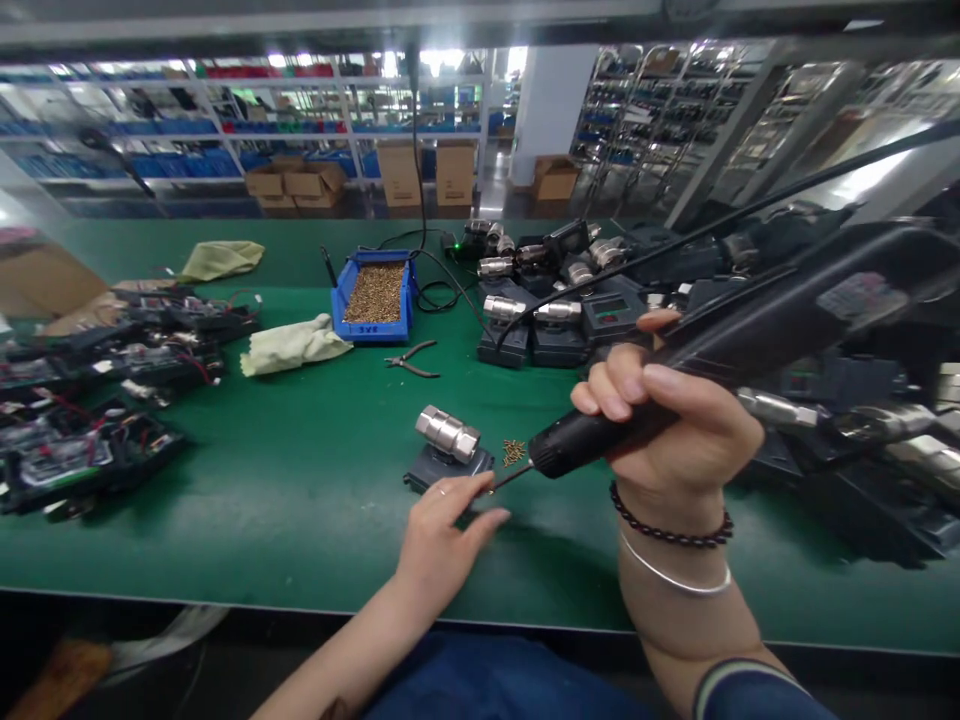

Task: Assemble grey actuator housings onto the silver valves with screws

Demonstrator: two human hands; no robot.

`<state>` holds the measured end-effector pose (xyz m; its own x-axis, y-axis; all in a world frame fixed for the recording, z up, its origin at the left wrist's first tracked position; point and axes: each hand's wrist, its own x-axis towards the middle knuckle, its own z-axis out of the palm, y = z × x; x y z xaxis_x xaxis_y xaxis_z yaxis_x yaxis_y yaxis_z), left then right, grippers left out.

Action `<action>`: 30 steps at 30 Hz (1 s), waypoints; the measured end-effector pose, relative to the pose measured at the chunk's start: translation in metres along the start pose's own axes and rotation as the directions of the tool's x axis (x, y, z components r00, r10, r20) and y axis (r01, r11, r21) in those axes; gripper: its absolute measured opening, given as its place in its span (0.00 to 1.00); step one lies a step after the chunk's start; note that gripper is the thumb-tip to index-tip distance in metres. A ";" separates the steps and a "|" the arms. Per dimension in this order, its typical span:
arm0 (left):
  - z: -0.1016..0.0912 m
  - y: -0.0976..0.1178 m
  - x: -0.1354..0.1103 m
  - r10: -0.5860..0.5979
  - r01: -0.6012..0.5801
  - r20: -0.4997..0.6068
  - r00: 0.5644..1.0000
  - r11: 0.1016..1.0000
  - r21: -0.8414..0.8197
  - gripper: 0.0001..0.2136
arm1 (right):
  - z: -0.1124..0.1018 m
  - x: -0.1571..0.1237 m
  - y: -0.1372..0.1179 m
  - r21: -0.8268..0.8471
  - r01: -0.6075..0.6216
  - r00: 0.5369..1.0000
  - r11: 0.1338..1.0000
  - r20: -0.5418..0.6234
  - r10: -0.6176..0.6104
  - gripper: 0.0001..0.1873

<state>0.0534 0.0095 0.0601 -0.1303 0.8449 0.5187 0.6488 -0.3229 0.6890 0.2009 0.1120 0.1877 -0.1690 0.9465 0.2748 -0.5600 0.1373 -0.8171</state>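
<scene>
My right hand [667,420] is wrapped round a black electric screwdriver [585,440], which slants down to the left. Its thin bit reaches the fingertips of my left hand [439,540], where a small brass-coloured spot, perhaps a screw, shows at the tip. My left hand is closed on the near side of a dark grey device housing [431,470], partly hiding it. A silver metal fitting [448,432] with hex ends sits on top of that housing. Just right of it lies a small pile of brass screws [513,453] on the green table.
A blue bin [411,325] full of brass screws stands beyond the cutting pliers [412,360]. Pale gloves [292,346] lie left of it. Opened devices with circuit boards [67,450] crowd the left; assembled devices [559,335] crowd the right. A black cable [720,215] crosses overhead.
</scene>
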 end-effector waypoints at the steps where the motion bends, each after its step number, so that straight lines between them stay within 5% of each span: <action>1: 0.003 0.001 0.001 0.007 -0.006 0.005 1.000 1.000 -0.010 0.07 | 0.000 -0.002 -0.001 0.007 0.003 1.000 1.000 0.021 -0.003 0.12; 15: 0.000 0.006 0.008 0.181 -0.168 -0.057 0.982 0.969 0.183 0.10 | 0.002 -0.015 0.000 0.039 0.060 0.983 0.997 0.171 -0.066 0.12; 30: -0.007 0.006 0.010 0.204 -0.203 0.034 0.978 0.916 0.347 0.13 | 0.006 -0.023 0.004 0.014 0.129 0.971 0.992 0.201 -0.129 0.13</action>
<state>0.0505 0.0131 0.0729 0.0308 0.7751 0.6311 0.8804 -0.3199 0.3500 0.1978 0.0885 0.1815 -0.2546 0.8428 0.4742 -0.5888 0.2539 -0.7674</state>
